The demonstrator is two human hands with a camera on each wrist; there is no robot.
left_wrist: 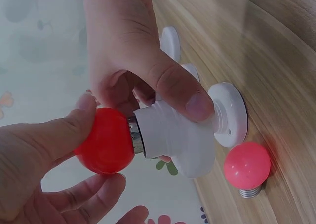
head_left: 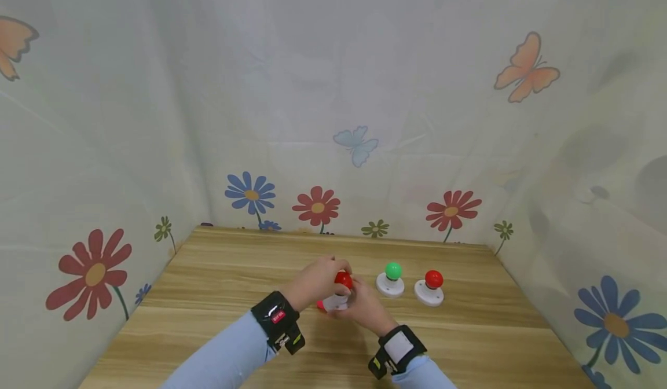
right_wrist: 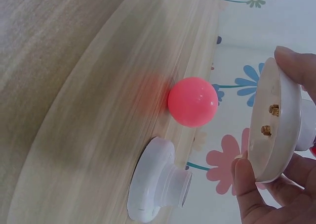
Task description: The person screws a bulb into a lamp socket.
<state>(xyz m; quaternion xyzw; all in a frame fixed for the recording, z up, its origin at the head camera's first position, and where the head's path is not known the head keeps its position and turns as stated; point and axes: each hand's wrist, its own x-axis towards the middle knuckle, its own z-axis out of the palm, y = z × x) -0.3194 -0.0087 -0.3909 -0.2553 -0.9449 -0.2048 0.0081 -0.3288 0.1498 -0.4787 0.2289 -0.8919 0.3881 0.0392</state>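
Note:
My left hand (head_left: 316, 282) pinches a round red light bulb (left_wrist: 106, 145) between thumb and fingers. Opposite it, my right hand (head_left: 367, 308) grips a white lamp socket (left_wrist: 192, 147), its thumb lying along the side. The bulb's metal screw base points into the socket's mouth, and part of its thread shows at the rim. Bulb and socket are both held above the table, tilted in the left wrist view. Two brass screws (right_wrist: 270, 120) show on the socket's underside in the right wrist view.
On the wooden table (head_left: 234, 285), a loose pinkish-red bulb (left_wrist: 247, 165) lies beside another white socket (right_wrist: 153, 184). Farther right stand two sockets, one with a green bulb (head_left: 393, 271), the other with a red bulb (head_left: 433, 279). A flower-patterned curtain (head_left: 292, 105) surrounds the table.

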